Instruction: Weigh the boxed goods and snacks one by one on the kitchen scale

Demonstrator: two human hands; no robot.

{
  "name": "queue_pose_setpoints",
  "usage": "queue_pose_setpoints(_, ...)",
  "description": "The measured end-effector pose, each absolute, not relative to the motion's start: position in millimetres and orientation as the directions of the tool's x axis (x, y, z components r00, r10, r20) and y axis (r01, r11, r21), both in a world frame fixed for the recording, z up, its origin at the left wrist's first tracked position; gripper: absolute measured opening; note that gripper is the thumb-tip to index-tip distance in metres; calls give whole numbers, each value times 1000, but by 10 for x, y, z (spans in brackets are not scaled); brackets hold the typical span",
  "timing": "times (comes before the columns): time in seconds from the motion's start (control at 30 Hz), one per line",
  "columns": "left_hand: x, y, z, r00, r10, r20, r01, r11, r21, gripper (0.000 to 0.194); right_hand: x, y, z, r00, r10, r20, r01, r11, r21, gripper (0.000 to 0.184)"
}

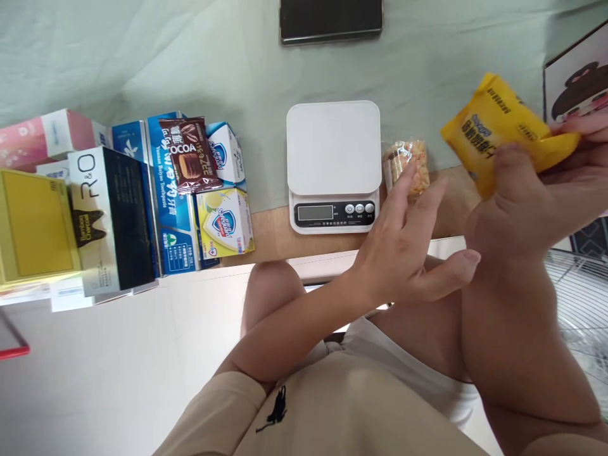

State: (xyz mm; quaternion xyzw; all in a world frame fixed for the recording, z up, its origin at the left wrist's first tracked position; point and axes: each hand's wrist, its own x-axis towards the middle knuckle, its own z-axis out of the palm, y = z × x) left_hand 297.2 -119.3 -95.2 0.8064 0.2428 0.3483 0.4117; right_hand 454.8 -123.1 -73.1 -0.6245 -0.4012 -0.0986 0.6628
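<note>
My right hand (pixel 536 183) grips a yellow snack packet (pixel 498 126) between thumb and fingers, raised over the right side of the table. My left hand (pixel 408 234) reaches across with its fingers apart and holds nothing. Its fingertips lie over the near part of a clear-wrapped snack (pixel 412 161); whether they touch it I cannot tell. Just left of that snack stands a white kitchen scale (pixel 333 149) with a bare plate. The scale's display (pixel 315 213) looks blank.
At left are several boxes: a toothpaste box (pixel 173 209), soap boxes (pixel 225 221) and a black-and-white box (pixel 114 221). A brown cocoa packet (pixel 190 155) lies on top of them. A dark phone-like slab (pixel 331 19) is at the back. A wire basket (pixel 579 304) stands lower right.
</note>
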Motion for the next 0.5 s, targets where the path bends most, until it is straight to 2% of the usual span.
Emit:
queue_pose_setpoints(0.1, 2960, -1183, -933, 655, 669, 351, 143, -566, 812, 83, 4603, -1208, -804, 783, 359, 508, 479, 171, -861, 32)
queue_pose_setpoints(0.23, 2960, -1214, -942, 652, 632, 418, 107, -623, 775, 87, 4639, -1188, -901, 831, 342, 439, 427, 112, -897, 32)
queue_pose_setpoints(0.33, 2972, -1265, -959, 620, 623, 478, 84, -658, 748, 90, 4659, -1190, -973, 841, 388, 377, 363, 112, -925, 29)
queue_pose_setpoints(0.5, 2973, -1301, -929, 571, 623, 535, 44, -673, 738, 79, 4786, -1231, -1006, 829, 383, 407, 352, 207, -913, 31)
